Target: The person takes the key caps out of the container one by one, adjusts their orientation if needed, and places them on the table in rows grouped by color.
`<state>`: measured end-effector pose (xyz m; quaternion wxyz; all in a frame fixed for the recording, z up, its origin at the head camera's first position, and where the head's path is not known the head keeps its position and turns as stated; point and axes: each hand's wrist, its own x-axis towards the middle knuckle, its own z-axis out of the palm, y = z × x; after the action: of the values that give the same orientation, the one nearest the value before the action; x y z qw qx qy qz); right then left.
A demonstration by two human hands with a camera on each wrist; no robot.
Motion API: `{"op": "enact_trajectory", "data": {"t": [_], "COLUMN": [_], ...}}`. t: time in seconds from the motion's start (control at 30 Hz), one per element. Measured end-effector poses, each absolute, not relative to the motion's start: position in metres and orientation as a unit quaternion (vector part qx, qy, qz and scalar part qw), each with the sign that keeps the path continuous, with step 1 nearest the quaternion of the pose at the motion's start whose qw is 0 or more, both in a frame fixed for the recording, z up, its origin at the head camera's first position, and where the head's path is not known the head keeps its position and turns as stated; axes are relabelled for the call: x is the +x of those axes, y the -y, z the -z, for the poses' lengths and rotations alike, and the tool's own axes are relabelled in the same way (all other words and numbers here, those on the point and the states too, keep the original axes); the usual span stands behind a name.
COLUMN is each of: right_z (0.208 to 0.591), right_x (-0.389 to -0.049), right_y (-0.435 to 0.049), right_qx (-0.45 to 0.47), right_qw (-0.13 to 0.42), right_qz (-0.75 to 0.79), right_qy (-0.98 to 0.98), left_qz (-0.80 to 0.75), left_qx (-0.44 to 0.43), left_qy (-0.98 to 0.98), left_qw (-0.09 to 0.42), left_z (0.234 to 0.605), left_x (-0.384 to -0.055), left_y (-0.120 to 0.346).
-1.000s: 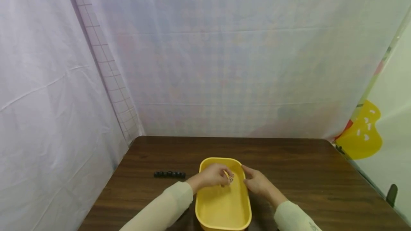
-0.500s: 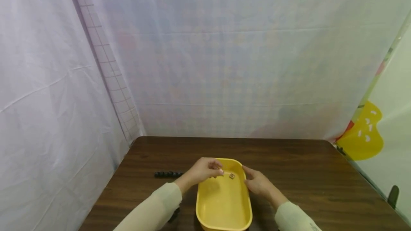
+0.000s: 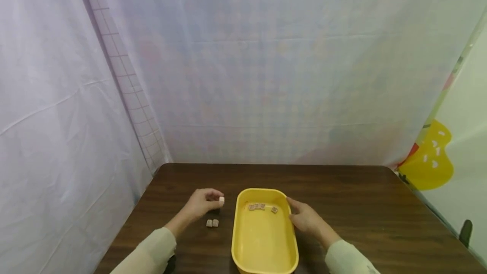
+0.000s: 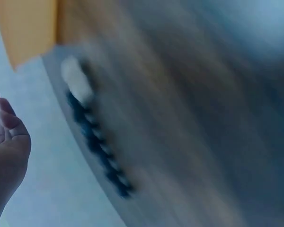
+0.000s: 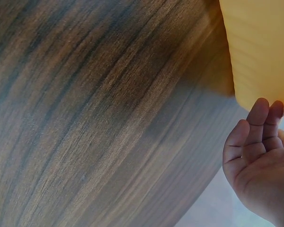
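Note:
My left hand is beyond the left side of the yellow bin, pinching a small pale cube between thumb and fingers. Two similar light cubes lie side by side on the table below it. Near the bin's far end are several more cubes in a short row, with a single marked cube apart to their right. My right hand grips the bin's right rim, its fingers against the outer wall. A row of black cubes shows blurred in the left wrist view.
The dark wood table extends on both sides of the bin. White curtains hang behind it and along the left. A dark object is partly covered by the left sleeve.
My left hand has moved left, out of the bin and over the table, where it pinches a cube. The bin's cubes and two table cubes have come into sight. My right hand stays put.

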<state>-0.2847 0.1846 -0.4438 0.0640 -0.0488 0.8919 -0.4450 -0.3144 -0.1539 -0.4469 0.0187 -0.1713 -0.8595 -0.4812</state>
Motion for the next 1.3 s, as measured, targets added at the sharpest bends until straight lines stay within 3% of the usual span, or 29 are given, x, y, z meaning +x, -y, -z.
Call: {"op": "enact_trajectory", "data": {"t": [0.37, 0.57, 1.3], "right_z": [0.444, 0.446, 0.445], "right_x": [-0.287, -0.287, -0.285], "right_y": [-0.186, -0.187, -0.186], "right_qx": [-0.049, -0.054, -0.062], "right_qw": [0.067, 0.061, 0.054], "right_qz": [0.448, 0.451, 0.43], "right_qy": [-0.89, -0.889, -0.899], "left_qz": [0.407, 0.409, 0.428], "left_qx": [-0.157, -0.17, -0.162], "left_qy": [0.9, 0.897, 0.889], "left_qw": [0.015, -0.012, -0.026], "left_z": [0.477, 0.484, 0.489], "left_x": [-0.303, -0.301, -0.297], "left_y": [0.214, 0.214, 0.208]}}
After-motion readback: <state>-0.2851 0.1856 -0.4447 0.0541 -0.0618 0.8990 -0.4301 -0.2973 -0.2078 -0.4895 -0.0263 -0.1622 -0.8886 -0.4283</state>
